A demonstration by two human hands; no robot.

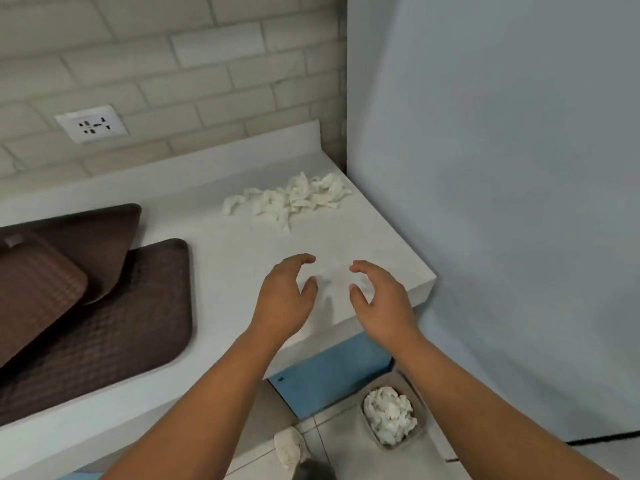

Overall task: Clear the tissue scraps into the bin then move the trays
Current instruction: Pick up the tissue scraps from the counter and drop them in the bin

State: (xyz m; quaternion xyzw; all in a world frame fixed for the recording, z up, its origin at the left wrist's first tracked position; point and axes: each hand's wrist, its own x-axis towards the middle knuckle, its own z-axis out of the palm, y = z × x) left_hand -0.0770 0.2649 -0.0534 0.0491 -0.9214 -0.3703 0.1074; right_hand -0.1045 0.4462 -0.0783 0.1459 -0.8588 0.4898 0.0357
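From the head camera I see my left hand (282, 299) and right hand (379, 303) loosely spread, facing each other above the desk (242, 258), holding nothing. Tissue scraps (291, 199) lie beyond them; trays (104, 306) sit left, bin (393, 415) below.

Left hand (282, 299) and right hand (382, 303) cupped, holding nothing

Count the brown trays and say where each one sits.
3. A large dark tray lies flat at the front of the counter; a second dark tray overlaps it behind; a lighter tray leans on both at far left. Others may lie out of frame.
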